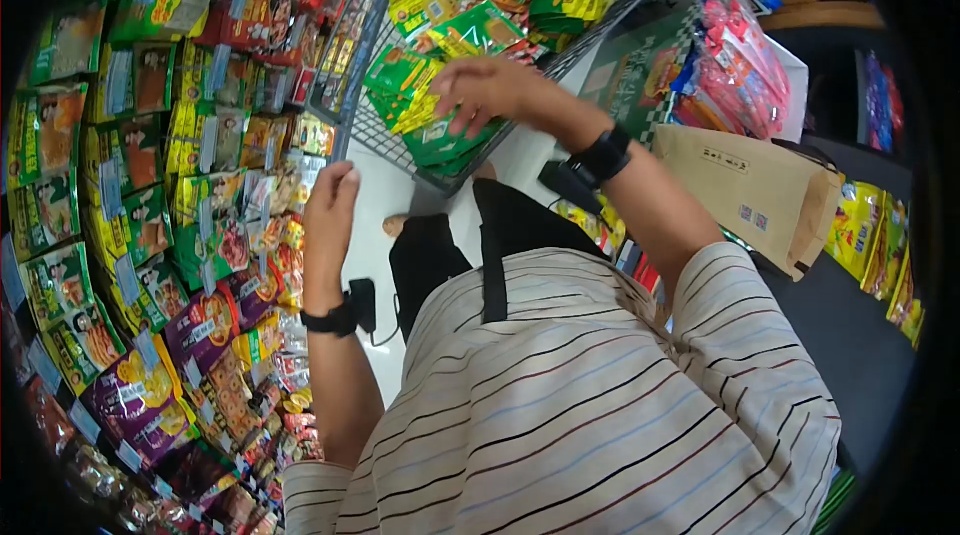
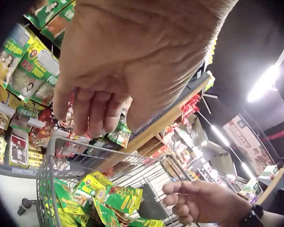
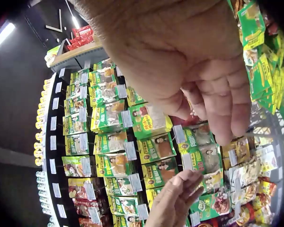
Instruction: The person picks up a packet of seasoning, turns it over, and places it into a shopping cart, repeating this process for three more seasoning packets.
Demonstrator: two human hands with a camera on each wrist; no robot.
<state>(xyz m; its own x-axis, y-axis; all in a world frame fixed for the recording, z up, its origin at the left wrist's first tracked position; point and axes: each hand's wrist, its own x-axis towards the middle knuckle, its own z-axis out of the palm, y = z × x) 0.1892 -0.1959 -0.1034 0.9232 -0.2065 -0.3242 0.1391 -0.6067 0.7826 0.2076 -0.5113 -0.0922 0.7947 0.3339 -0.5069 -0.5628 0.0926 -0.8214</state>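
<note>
My left hand [image 1: 335, 197] is raised beside the hanging snack packets [image 1: 130, 175] on the shelf at my left. Its fingers are straight, close to the packets, and hold nothing. In the right wrist view this hand [image 3: 177, 198] reaches up toward a green packet row [image 3: 199, 158]. My right hand [image 1: 480, 93] hovers over the wire shopping cart [image 1: 375, 130], just above the pile of green and yellow packets [image 1: 470, 30] inside. Its fingers hang loosely and hold nothing. The left wrist view shows the right hand [image 2: 196, 201] over the cart's packets [image 2: 109, 196].
A tall shelf wall of green, yellow, red and purple packets fills the left side. A brown cardboard box [image 1: 760, 195] and red packets [image 1: 740, 75] stand at the right, with yellow packets [image 1: 875, 235] beyond. White floor [image 1: 375, 205] shows between shelf and cart.
</note>
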